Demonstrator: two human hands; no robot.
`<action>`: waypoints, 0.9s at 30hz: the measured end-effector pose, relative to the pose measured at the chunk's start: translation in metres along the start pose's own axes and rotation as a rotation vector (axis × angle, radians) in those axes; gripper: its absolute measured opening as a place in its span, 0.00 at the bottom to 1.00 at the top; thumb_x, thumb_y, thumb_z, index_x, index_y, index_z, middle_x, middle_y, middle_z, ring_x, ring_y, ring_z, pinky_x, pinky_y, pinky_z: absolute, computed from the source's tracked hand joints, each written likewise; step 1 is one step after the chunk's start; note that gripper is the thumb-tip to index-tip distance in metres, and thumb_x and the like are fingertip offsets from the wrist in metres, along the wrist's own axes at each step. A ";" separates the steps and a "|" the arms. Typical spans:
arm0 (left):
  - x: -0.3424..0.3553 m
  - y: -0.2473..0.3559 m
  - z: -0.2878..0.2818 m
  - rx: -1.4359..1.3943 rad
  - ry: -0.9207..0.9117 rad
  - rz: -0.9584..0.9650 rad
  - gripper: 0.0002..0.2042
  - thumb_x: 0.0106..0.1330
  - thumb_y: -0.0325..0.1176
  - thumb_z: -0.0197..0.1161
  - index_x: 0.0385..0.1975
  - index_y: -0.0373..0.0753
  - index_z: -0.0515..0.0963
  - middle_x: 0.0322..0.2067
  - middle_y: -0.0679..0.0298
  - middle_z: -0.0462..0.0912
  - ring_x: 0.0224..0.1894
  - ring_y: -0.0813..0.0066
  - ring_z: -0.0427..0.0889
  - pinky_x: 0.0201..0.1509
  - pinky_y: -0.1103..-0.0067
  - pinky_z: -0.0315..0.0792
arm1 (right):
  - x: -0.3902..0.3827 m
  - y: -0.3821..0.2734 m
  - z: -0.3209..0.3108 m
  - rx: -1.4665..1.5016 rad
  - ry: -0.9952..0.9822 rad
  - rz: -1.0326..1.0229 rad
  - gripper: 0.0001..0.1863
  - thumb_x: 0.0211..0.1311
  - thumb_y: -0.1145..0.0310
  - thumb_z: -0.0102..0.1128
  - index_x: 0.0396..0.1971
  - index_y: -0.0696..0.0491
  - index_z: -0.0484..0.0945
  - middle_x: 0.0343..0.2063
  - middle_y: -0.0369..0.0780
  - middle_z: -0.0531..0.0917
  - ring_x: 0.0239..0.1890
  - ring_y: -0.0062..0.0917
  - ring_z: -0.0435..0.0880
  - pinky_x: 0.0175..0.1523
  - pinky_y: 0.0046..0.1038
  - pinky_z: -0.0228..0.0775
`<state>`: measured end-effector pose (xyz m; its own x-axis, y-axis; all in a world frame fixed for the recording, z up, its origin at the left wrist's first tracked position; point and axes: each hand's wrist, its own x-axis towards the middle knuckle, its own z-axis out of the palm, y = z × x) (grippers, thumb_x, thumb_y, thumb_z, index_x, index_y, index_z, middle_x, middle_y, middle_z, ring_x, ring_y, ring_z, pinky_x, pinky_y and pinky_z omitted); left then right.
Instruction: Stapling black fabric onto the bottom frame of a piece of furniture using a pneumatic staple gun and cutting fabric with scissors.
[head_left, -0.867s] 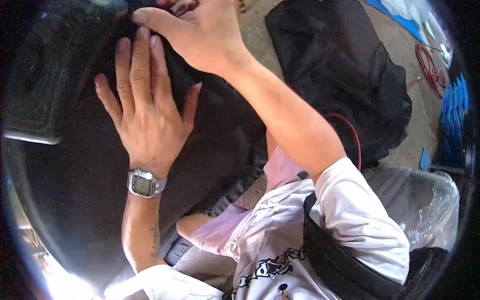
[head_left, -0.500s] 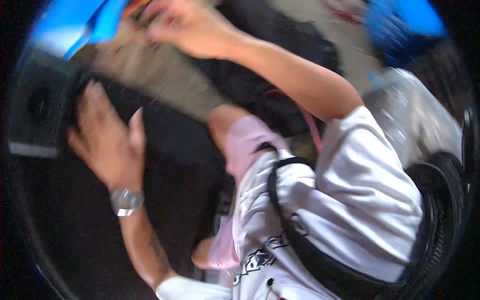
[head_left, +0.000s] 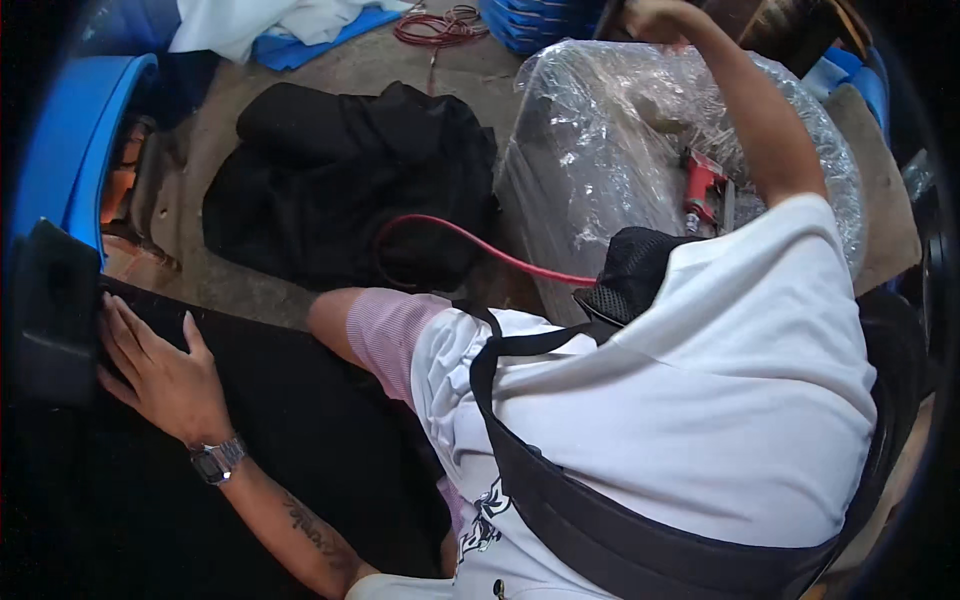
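My left hand (head_left: 165, 375) lies flat with fingers spread on a wide black fabric-like surface (head_left: 320, 470). Its fingertips touch or nearly touch a raised black block-like piece (head_left: 55, 315) at the far left. My right arm stretches away over a bundle wrapped in clear plastic (head_left: 590, 130). At the top edge, my right hand (head_left: 658, 20) is partly cut off, so its grip cannot be made out. Nearer me, a red staple gun (head_left: 703, 190), apparently air-powered, rests on the wrapped bundle. A red hose (head_left: 480, 250) runs beside it toward a black mesh item (head_left: 640, 270).
Black cloth (head_left: 350, 180) is heaped on the floor ahead. Blue curved panels (head_left: 95, 150) stand at the left, by an orange-brown object (head_left: 125, 190). Farther off are white sheeting (head_left: 290, 25), a coiled red hose (head_left: 440, 28) and stacked blue pieces (head_left: 530, 25).
My right hand has swung from the upper left to the upper right, beyond the wrapped bundle. The view has turned right, and my left hand stays on the black surface.
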<state>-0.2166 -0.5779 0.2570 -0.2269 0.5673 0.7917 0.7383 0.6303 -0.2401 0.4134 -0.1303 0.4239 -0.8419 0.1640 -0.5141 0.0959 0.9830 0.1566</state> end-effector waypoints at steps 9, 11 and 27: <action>-0.020 -0.036 0.004 -0.009 -0.078 -0.005 0.35 0.53 0.45 0.62 0.60 0.42 0.56 0.59 0.69 0.60 0.62 0.74 0.58 0.62 0.62 0.54 | 0.006 -0.214 0.165 1.408 -0.008 1.728 0.20 0.53 0.53 0.54 0.22 0.58 0.74 0.20 0.42 0.79 0.21 0.29 0.79 0.20 0.32 0.71; -0.037 -0.065 -0.013 0.074 -0.160 -0.038 0.34 0.53 0.44 0.62 0.60 0.41 0.56 0.59 0.68 0.61 0.61 0.73 0.58 0.62 0.63 0.54 | 0.051 -0.207 0.193 0.750 0.342 1.709 0.20 0.49 0.52 0.58 0.22 0.57 0.76 0.19 0.42 0.79 0.19 0.29 0.78 0.20 0.32 0.69; -0.021 -0.085 -0.018 0.108 -0.244 -0.056 0.38 0.51 0.48 0.62 0.59 0.36 0.56 0.59 0.63 0.59 0.62 0.69 0.57 0.63 0.58 0.49 | 0.145 -0.157 0.057 1.033 1.119 1.247 0.16 0.49 0.55 0.57 0.21 0.54 0.74 0.15 0.35 0.73 0.17 0.21 0.70 0.24 0.26 0.62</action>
<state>-0.2631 -0.6532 0.2711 -0.4217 0.6324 0.6498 0.6514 0.7098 -0.2681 0.3066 -0.2557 0.2764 0.0660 0.9750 0.2120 0.6716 0.1138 -0.7321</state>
